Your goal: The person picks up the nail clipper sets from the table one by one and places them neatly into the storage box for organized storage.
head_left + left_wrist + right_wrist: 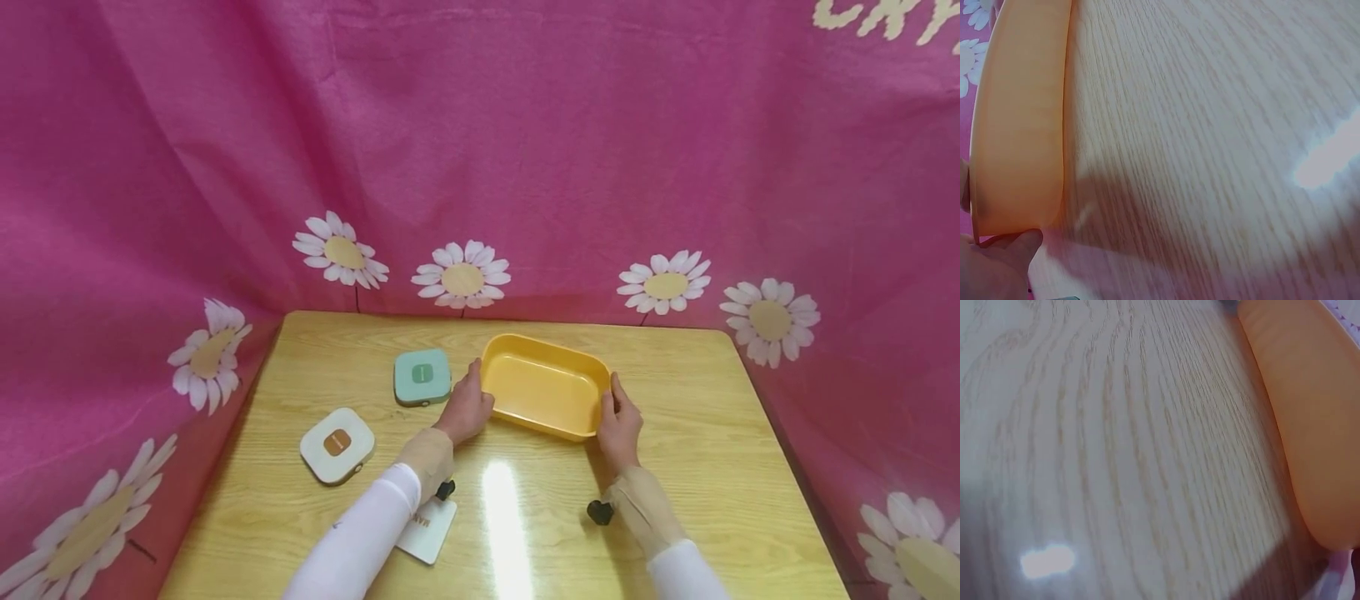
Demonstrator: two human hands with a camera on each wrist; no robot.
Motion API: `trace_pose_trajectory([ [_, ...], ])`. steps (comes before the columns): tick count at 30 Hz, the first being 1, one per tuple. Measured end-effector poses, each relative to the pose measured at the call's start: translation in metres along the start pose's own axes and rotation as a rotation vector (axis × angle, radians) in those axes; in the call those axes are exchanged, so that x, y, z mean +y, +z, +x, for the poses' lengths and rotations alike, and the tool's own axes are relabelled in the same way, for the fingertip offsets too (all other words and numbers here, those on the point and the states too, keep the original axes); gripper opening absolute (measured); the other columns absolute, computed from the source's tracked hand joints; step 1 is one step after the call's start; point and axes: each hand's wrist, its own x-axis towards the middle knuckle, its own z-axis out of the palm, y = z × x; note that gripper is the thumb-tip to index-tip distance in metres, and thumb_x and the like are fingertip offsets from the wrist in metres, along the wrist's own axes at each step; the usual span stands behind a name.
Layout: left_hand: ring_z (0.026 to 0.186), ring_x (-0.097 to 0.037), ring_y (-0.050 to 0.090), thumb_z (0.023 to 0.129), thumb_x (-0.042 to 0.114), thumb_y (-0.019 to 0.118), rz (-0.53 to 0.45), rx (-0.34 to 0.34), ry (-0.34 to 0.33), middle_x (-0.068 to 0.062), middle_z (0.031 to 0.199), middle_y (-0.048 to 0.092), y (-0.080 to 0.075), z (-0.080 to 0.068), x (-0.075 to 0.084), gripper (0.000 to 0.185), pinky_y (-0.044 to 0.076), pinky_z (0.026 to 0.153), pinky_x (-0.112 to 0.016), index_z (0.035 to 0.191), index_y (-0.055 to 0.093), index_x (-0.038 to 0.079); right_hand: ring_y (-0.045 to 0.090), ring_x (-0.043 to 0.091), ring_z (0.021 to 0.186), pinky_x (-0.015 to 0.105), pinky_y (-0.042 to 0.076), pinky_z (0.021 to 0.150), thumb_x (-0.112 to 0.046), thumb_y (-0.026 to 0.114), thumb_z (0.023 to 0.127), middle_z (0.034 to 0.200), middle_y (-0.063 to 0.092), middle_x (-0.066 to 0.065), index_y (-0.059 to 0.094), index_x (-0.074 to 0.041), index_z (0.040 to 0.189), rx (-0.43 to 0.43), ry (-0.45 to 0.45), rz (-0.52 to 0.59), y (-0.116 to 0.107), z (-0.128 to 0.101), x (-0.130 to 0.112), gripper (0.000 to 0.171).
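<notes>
A yellow rectangular tray (546,392) with rounded corners and raised walls stands on the wooden table; nothing lies in it. My left hand (465,408) grips its left short end, and my right hand (621,425) holds the opposite end. In the left wrist view, the left hand (1000,262) presses on the end of the tray (1019,137) at the lower left. The long side of the tray (1316,425) fills the right edge of the right wrist view, where the right hand is almost wholly out of frame.
Left of the tray lies a mint-green rounded square case (422,375). Nearer me is a white case (337,445) with a brown label. A white flat item (427,537) with brown lettering is partly hidden under my left forearm. Pink daisy cloth (555,167) surrounds the table (705,467).
</notes>
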Motion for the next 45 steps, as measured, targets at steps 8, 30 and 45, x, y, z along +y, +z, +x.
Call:
trace_pose_trajectory([
  [8,0.137,-0.037,0.054,0.095,0.005,0.050,-0.029,0.038,-0.014,-0.033,0.153,0.048,-0.007,-0.004,-0.004,0.075,0.046,0.111,-0.049,0.163,0.018,-0.005,0.028,0.032,0.156,0.047,0.025,0.126,-0.016,0.039,0.115,0.169,0.030,0.013,0.030,-0.001,0.163,-0.191,-0.029,-0.030,-0.001,0.014,-0.005,0.052],
  [30,0.136,-0.037,0.054,0.096,0.005,0.049,-0.070,0.105,-0.055,-0.030,0.158,0.043,-0.010,-0.012,-0.007,0.075,0.045,0.113,-0.050,0.163,0.017,-0.005,0.031,0.036,0.154,0.050,0.027,0.125,-0.013,0.033,0.115,0.170,0.026,0.017,0.023,-0.001,0.165,-0.273,-0.081,-0.134,0.014,0.030,-0.017,0.053],
  [45,0.133,-0.041,0.056,0.093,0.005,0.051,-0.043,0.167,-0.040,-0.034,0.151,0.049,-0.011,-0.021,-0.014,0.076,0.045,0.112,-0.053,0.161,0.019,-0.009,0.034,0.035,0.152,0.050,0.031,0.123,-0.014,0.033,0.115,0.170,0.028,0.016,0.024,-0.002,0.165,-0.300,-0.087,-0.151,0.027,0.036,-0.013,0.052],
])
